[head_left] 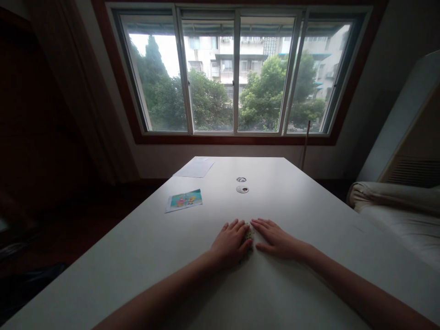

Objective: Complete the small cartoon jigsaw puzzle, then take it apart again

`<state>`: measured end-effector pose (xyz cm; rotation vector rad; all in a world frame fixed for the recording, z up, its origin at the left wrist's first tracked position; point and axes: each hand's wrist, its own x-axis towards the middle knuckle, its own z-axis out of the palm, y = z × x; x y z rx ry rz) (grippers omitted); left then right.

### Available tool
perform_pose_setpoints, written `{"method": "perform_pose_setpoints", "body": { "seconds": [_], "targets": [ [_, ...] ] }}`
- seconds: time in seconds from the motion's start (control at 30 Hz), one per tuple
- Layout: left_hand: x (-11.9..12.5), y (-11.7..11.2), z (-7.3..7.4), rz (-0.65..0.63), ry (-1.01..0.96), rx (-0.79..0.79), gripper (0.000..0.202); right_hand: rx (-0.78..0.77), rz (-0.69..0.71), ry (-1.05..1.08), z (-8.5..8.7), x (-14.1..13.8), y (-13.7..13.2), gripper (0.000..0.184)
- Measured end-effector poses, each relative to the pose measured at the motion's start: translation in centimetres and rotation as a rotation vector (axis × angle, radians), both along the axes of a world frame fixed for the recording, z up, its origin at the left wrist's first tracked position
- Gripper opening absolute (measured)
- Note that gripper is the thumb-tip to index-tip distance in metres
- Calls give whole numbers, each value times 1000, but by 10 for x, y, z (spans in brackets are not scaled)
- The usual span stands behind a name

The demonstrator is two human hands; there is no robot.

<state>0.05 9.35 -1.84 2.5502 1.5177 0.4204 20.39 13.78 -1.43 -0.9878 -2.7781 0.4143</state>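
Observation:
On the white table, a small patterned thing in green and yellow lies between my two hands. Its kind is not clear, since most of it is hidden. My left hand lies over its left part, palm down, fingers stretched forward and thumb at its near end. Just to the right, my right hand lies flat on the tabletop, fingers extended and thumb apart. The right fingertips come close to the patterned thing; whether they touch it I cannot tell.
Farther up the table are two small round discs, a colourful cartoon picture on the left and a sheet of white paper near the far edge. A pale padded seat stands at the right, and a window is beyond.

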Motion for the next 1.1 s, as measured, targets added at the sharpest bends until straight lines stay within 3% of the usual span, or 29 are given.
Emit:
{"method": "perform_pose_setpoints", "body": {
  "seconds": [0.27,0.47,0.53,0.63,0.73,0.8,0.93,1.1],
  "targets": [
    [14,-4,3,8,-97,21,43,-31,27,79,3,12,-8,53],
    [-10,10,14,-29,-220,-31,45,-22,-6,173,1,14,-8,46],
    [-28,20,16,75,-159,56,45,18,-28,147,-2,13,-8,47],
    [-63,35,14,391,32,158,51,77,-58,108,-6,10,-7,45],
    [-97,45,4,731,185,128,59,105,-83,100,-8,9,-8,42],
    [-112,49,-4,831,217,62,62,110,-83,109,-8,9,-9,41],
    [-118,51,-12,815,195,-68,63,112,-74,123,-9,11,-9,41],
    [-88,39,-11,622,184,-53,57,107,-69,132,-7,11,-10,40]
  ]
}}
